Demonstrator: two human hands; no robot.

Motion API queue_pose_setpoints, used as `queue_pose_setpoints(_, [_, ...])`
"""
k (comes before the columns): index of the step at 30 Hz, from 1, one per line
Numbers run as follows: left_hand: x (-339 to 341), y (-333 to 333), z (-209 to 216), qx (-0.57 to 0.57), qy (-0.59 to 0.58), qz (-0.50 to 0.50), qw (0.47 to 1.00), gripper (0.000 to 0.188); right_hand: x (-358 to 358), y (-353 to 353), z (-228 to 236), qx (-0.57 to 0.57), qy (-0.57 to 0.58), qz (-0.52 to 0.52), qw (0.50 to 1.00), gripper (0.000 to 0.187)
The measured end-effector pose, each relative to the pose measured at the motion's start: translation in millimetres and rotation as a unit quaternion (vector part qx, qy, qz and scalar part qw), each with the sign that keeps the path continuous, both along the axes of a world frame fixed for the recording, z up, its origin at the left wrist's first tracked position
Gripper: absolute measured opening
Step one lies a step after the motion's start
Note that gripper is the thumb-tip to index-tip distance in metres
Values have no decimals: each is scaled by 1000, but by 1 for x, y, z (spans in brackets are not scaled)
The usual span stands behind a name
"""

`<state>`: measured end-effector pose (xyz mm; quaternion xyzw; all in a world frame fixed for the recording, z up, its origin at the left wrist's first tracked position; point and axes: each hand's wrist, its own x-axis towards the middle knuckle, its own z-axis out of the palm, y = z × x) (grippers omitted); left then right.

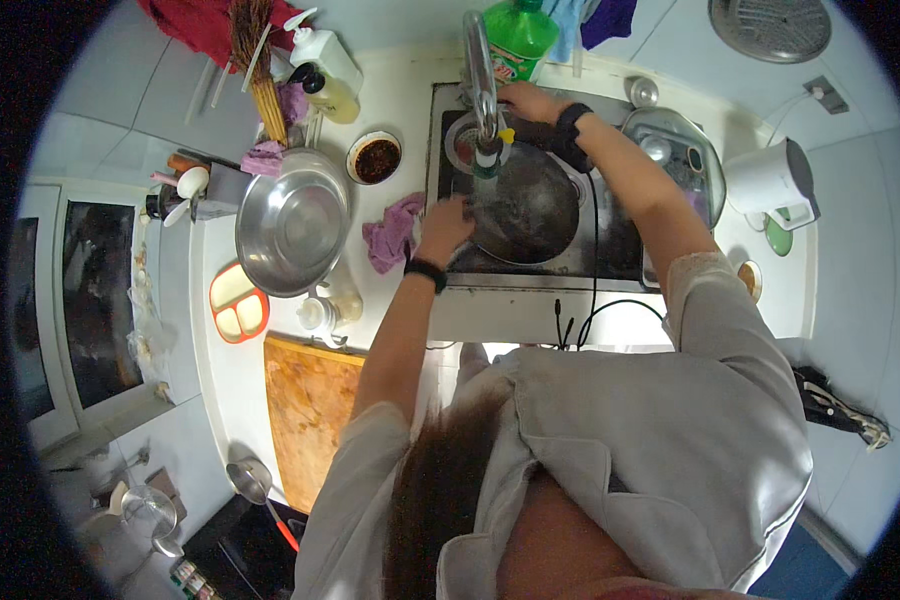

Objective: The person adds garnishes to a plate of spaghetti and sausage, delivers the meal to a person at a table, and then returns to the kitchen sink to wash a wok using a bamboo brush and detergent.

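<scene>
A dark round wok (530,215) sits in the steel sink (610,262) under the tap (480,75). My left hand (445,228) is closed at the wok's left rim. The tap's spout, with a yellow tab, hangs over the wok, and its wet surface shines. My right hand (532,103) reaches behind the spout near the tap's base. Its fingers are curled, and what they touch there is hidden. Beside the spout, a small round strainer (462,145) is partly covered by the tap. A purple cloth (393,235) lies left of my left hand.
Left on the counter are a steel basin (295,222), a bowl of dark sauce (377,158), pump bottles (325,62) and a wooden cutting board (310,410). A green detergent bottle (520,42) stands behind the sink. To the right are a glass lid (705,135) and a white kettle (775,180). A black cable (595,250) crosses the sink edge.
</scene>
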<state>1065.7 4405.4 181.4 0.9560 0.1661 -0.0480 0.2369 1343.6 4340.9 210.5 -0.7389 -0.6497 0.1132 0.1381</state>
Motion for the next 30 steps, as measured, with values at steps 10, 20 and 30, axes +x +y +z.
queue_pose_setpoints(10, [-76, -29, -52, 215, 156, 6, 964, 42, 19, 5, -31, 195, -188, 5, 963, 37])
queue_pose_setpoints(20, [-39, -23, 15, 23, 151, -137, 979, 30, -230, -147, -13, -191, 901, -350, 170, 37])
queue_pose_setpoints(30, [-6, -47, 71, -331, 347, -33, 877, 10, -267, -107, -40, 93, 966, -210, 119, 26])
